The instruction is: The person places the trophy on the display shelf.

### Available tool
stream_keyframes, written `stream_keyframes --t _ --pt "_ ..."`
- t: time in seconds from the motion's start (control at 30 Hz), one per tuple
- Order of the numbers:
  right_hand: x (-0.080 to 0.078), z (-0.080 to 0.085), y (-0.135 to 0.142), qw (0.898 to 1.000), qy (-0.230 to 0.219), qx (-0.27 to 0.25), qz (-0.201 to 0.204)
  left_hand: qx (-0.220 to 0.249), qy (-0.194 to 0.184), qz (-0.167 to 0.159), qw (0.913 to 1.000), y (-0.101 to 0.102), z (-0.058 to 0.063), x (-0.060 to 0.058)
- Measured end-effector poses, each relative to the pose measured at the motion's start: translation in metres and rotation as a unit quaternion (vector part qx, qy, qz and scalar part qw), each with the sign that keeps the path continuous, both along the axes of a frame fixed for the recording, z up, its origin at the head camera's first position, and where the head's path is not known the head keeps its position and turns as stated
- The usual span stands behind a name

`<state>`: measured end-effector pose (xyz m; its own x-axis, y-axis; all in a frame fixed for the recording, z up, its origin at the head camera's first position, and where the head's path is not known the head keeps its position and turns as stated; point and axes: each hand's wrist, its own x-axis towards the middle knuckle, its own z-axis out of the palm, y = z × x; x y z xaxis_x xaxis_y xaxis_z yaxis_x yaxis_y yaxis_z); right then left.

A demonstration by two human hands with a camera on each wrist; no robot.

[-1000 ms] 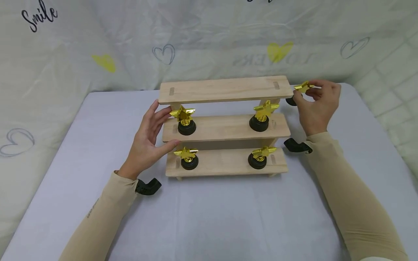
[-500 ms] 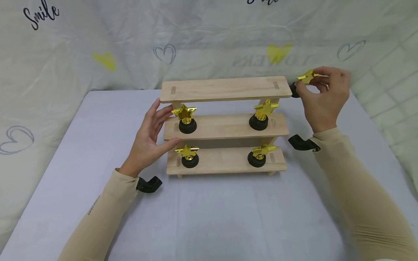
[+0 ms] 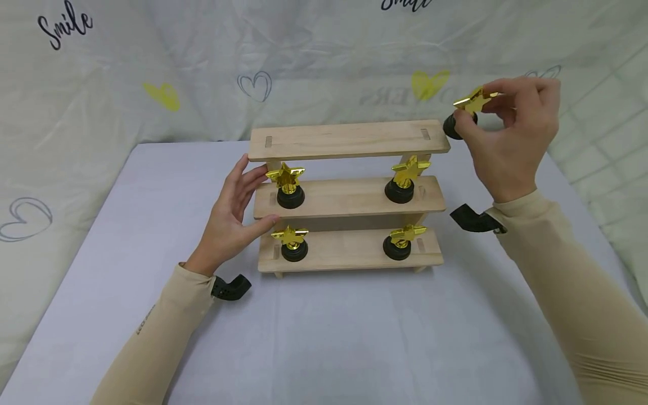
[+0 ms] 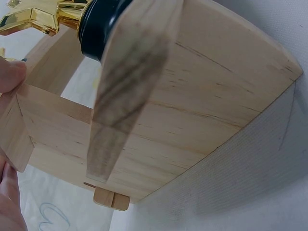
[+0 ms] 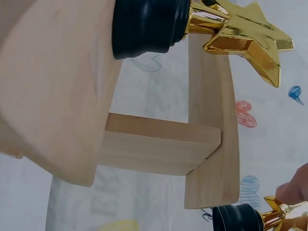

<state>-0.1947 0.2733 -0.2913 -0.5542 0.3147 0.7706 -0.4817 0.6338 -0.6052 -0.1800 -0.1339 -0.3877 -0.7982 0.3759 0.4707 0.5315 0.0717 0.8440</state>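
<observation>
A three-tier wooden shelf (image 3: 344,198) stands on the table. My left hand (image 3: 230,219) holds its left end, with the thumb (image 4: 12,74) and fingers (image 4: 9,197) on either side of the wood. Between the thumb and fingers of my right hand (image 3: 513,126) is a gold star trophy (image 3: 473,104) with a round black base, raised beside the right end of the top board (image 3: 349,138). Star trophies stand at both ends of the middle tier, left (image 3: 288,191) and right (image 3: 402,188), and of the bottom tier, left (image 3: 293,247) and right (image 3: 400,247).
White cloth covers the table (image 3: 324,332). Behind it hangs a pale sheet (image 3: 329,56) printed with hearts and lettering. A black wrist piece (image 3: 232,287) juts from the left cuff and another black piece (image 3: 476,219) from the right.
My right hand has lifted the held trophy from low behind the shelf's right end up to the height of the top board. My left hand stays at the shelf.
</observation>
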Motion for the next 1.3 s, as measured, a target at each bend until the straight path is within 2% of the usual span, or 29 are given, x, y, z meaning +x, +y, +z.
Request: stream_keyframes --t 0.1,0.27,0.5,0.77,0.97,1.13,1.3 --pt "0.0 0.009 -0.002 1.0 0.013 0.01 -0.004 0.004 -0.002 -0.002 1.0 0.0 0.0 0.0" --pt "0.001 0.021 -0.009 1.0 0.013 -0.009 0.001 0.005 -0.006 -0.003 1.0 0.0 0.001 0.0" --pt "0.006 0.035 -0.03 0.997 -0.001 -0.059 0.057 -0.003 -0.007 0.004 1.0 -0.001 0.0 0.001" --pt "0.012 0.047 -0.056 0.993 0.002 -0.076 0.091 -0.003 -0.004 0.003 1.0 0.0 -0.001 0.0" --pt "0.013 0.047 -0.075 0.988 0.008 -0.088 0.123 -0.002 -0.003 0.0 1.0 0.0 -0.001 0.001" --pt "0.005 0.042 -0.083 0.988 0.003 -0.063 0.141 0.0 -0.004 -0.001 1.0 -0.001 -0.001 0.0" --pt "-0.001 0.038 -0.088 0.988 -0.007 -0.003 0.152 -0.002 -0.004 -0.001 1.0 -0.002 -0.001 0.0"
